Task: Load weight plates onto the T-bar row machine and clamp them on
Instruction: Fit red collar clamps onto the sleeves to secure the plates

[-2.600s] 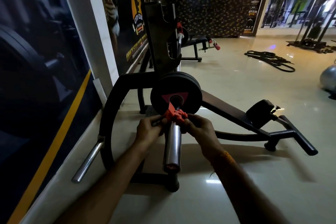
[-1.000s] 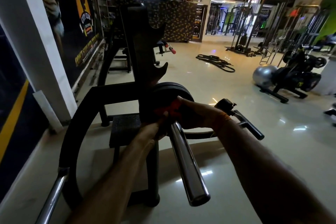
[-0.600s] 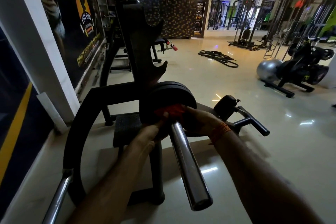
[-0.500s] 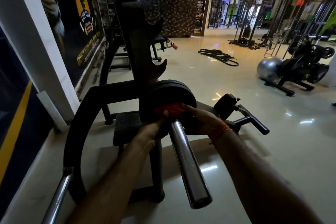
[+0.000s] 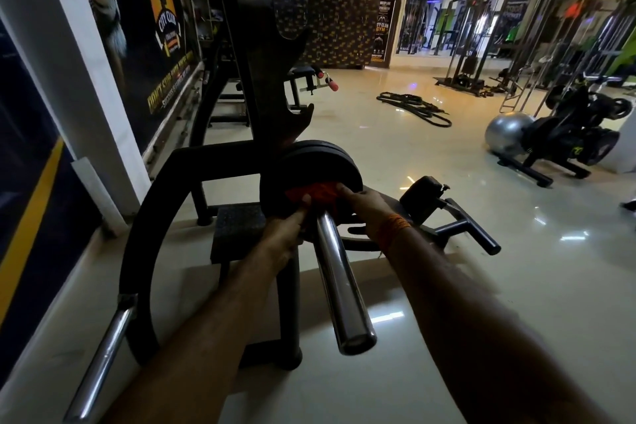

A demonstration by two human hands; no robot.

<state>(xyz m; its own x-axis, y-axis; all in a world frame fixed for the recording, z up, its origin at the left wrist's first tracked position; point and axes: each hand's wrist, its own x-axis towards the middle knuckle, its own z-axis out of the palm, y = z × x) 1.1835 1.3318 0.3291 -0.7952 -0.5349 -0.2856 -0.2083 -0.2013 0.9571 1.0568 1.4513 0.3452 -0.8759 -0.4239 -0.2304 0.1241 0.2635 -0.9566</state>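
Two-sided hold on clamp [image 5: 311,191]: pinched at its left edge by left grip [image 5: 284,236], fingers of right grip [image 5: 364,208] closed over its right. Seated on sleeve [image 5: 340,286], touching plates [image 5: 309,162]. Long axis along sleeve, from plates toward camera; probably needs squeezing across it, equally near either grip.

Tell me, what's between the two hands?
Head view: the shiny bar and its red clamp lie between the left hand and right hand.

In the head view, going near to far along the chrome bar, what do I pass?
Bare sleeve end → left hand and right hand, about level → red clamp → weight plates → black upright.
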